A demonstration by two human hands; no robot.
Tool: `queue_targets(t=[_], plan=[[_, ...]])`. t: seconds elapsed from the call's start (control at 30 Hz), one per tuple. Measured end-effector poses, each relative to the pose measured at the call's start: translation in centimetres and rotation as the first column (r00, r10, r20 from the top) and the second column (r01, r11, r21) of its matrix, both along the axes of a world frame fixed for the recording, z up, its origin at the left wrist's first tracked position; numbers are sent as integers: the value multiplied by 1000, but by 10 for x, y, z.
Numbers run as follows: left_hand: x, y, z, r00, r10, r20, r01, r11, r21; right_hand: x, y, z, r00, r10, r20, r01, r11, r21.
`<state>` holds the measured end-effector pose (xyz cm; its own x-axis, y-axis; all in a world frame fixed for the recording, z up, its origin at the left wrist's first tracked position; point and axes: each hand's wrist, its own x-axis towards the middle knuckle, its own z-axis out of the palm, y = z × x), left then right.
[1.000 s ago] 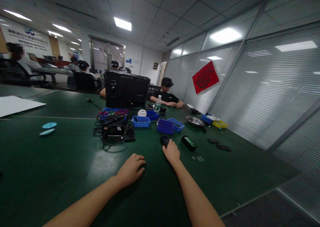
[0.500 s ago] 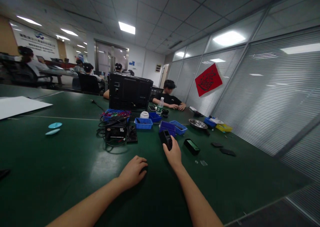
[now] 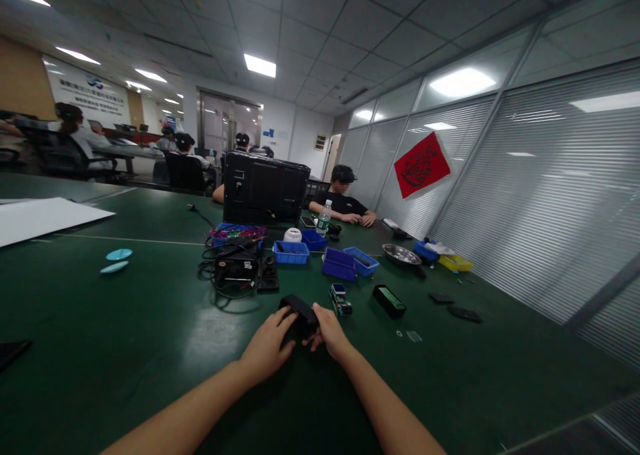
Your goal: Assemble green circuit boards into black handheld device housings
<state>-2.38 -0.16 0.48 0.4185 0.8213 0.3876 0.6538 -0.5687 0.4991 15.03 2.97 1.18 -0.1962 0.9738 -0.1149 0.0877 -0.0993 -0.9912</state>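
Note:
Both my hands meet over a small black case (image 3: 299,308) just above the green table (image 3: 150,348). My left hand (image 3: 267,345) grips its near left side with curled fingers. My right hand (image 3: 330,333) holds its right end. A small circuit board (image 3: 340,299) with blue and green parts lies on the table just beyond my right hand. A black box with a green top (image 3: 389,301) lies to the right of that.
Past my hands sit a soldering station with tangled cables (image 3: 235,271), several blue bins (image 3: 340,263), a metal bowl (image 3: 401,254) and a black computer case (image 3: 265,189). Black flat pieces (image 3: 464,313) lie right. A person (image 3: 344,198) sits across the table; others sit far left.
My right hand brought the black device back from the table's middle to my left hand, which rose to grip it. A small circuit board now lies where the device was.

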Motion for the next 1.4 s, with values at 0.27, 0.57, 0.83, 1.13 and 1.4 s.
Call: queue_targets(t=[0.27,0.57,0.83,1.13,1.4], plan=[[-1,0,3,994,69,85,-72,997,35,0,-6,9,855,0,519,-84,987,139],[-1,-6,14,992,117,42,-118,993,22,13,-6,27,611,-385,692,44,889,456],[0,-9,15,993,11,-121,-13,1000,-11,59,9,39,451,-650,612,278,754,596],[0,-10,17,991,1,-137,-4,1000,-27,68,21,23,230,-455,861,170,889,424],[0,-10,17,990,-1,-139,-6,999,-54,55,16,17,272,-570,775,66,815,576]])
